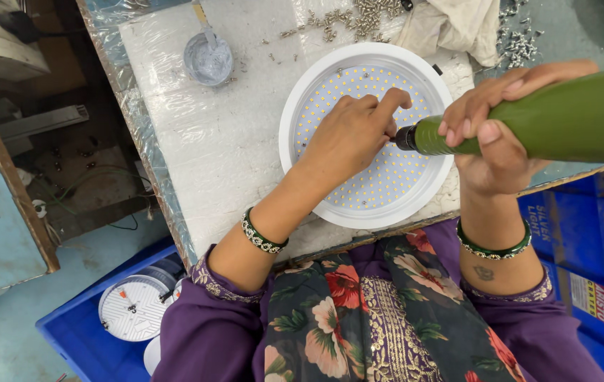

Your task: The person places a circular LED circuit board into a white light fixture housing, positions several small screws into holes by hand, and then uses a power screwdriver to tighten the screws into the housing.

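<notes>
Pinching at the driver tip, left hand (pixel 350 138) rests on the round LED panel (pixel 366 134) on the foam-topped bench (pixel 196 134) | right hand (pixel 494 138) clenched round green screwdriver (pixel 528 122) | panel looks light, rigid (diodes likely fragile), best held by its white rim
</notes>
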